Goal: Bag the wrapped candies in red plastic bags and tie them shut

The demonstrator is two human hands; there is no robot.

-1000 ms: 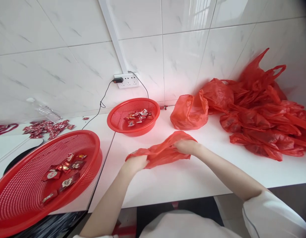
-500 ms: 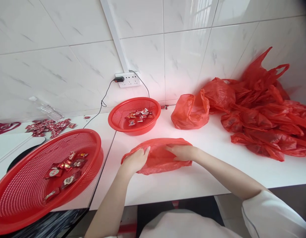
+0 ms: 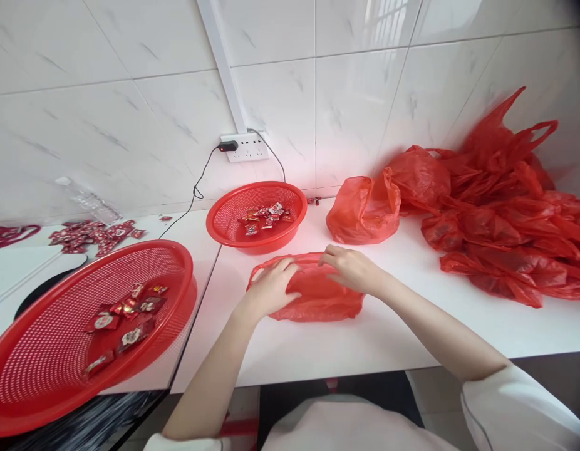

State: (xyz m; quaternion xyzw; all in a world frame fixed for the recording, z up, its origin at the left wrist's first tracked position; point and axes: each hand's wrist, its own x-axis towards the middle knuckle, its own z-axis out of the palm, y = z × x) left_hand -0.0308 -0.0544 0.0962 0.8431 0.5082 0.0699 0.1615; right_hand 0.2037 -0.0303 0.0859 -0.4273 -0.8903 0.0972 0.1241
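A red plastic bag (image 3: pixel 318 307) lies on the white table in front of me, its mouth spread wide and facing up. My left hand (image 3: pixel 269 288) rests over the bag's left rim, thumb held well away from the fingers. At the far right of the mouth, my right hand (image 3: pixel 351 269) touches the rim with loosely bent, parted fingers. Neither hand shows a firm grip on the plastic. Just behind the bag stands a round red basket (image 3: pixel 215 235) with several wrapped candies (image 3: pixel 266 217) in it.
Another red bag (image 3: pixel 360 219) stands upright behind my right hand. Beyond it is a heap of red bags (image 3: pixel 506 225). A large red basket (image 3: pixel 41 332) with wrapped packets is at left, near loose packets (image 3: pixel 93 236) and a clear bottle (image 3: pixel 90 200). A power strip (image 3: pixel 247 148) is on the wall.
Both hands have moved from inside the bag up to its far rim. The bag's left end has drawn in to the right, and its mouth is more rounded.
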